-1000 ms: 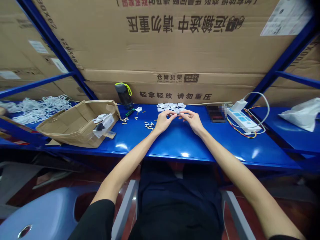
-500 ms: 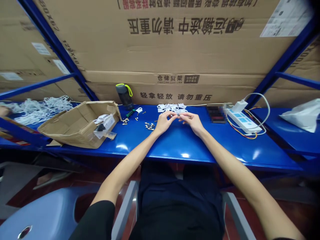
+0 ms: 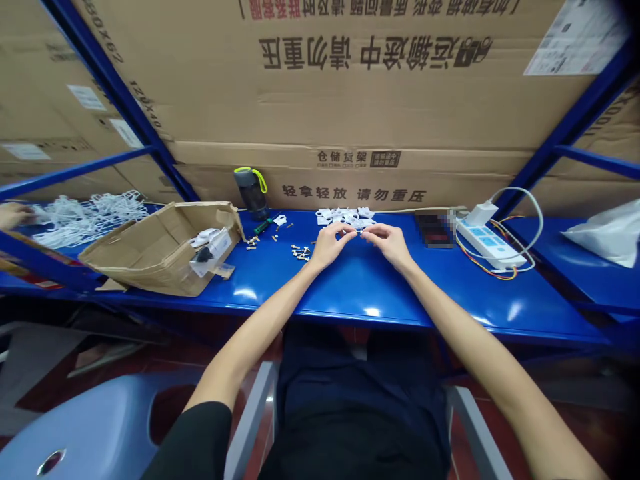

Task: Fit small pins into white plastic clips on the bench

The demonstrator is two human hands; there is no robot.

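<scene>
My left hand (image 3: 330,245) and my right hand (image 3: 389,243) meet above the blue table (image 3: 370,287), fingertips nearly touching. Both are closed in a pinch around something small, partly white, too tiny to make out. Just behind them lies a pile of white plastic pieces (image 3: 345,216). Several small screw-like parts (image 3: 301,253) lie left of my left hand, with more small brass-coloured parts (image 3: 253,243) further left. A green-handled tool (image 3: 263,226) and one white piece (image 3: 280,220) are near the bottle.
An open cardboard box (image 3: 150,250) stands at the left, a dark bottle (image 3: 251,193) behind it. At the right are a dark tray (image 3: 436,229) and a power strip (image 3: 493,245) with cables. Another person's hand (image 3: 13,215) is by white cords (image 3: 90,217) at far left.
My fingertips have shifted slightly, and the right fingers are drawn closer together around the small item. The other person's hand has moved further into view at the far left.
</scene>
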